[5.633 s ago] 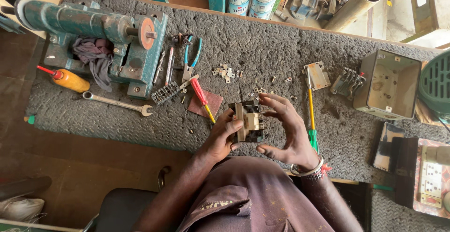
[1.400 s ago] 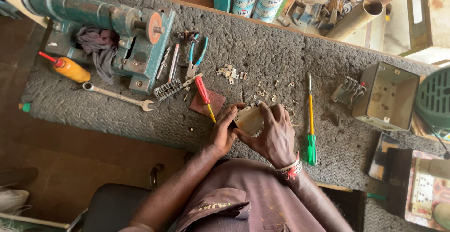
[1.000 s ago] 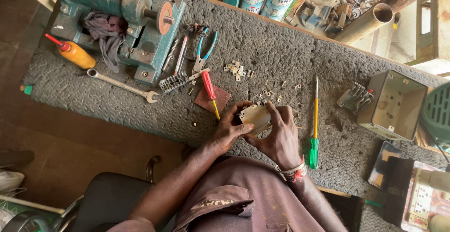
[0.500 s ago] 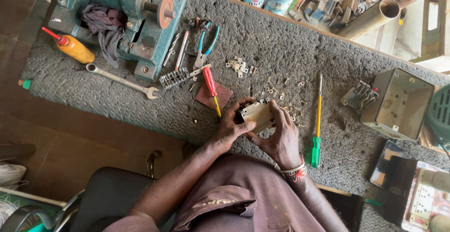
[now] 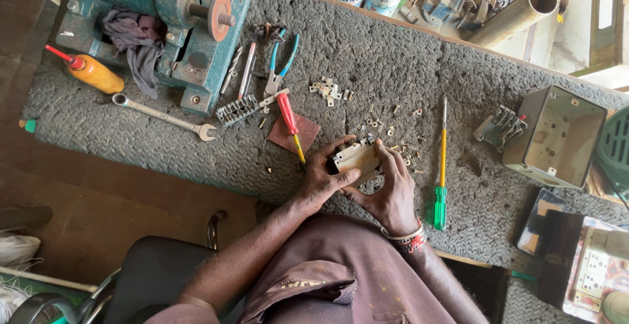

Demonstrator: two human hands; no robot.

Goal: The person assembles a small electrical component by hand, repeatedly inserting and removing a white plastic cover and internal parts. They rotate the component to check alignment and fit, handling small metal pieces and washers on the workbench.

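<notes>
Both hands, left hand [image 5: 321, 180] and right hand [image 5: 391, 193], pinch a cream rectangular plastic switch block [image 5: 357, 158] between fingers over the grey tabletop [image 5: 393, 62]; its long axis seems tilted up rightward.

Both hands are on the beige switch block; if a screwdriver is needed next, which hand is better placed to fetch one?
Probably the right hand: the green-handled screwdriver lies just beside it. The left hand cradles the switch block, though the red-handled screwdriver lies near it.
</notes>
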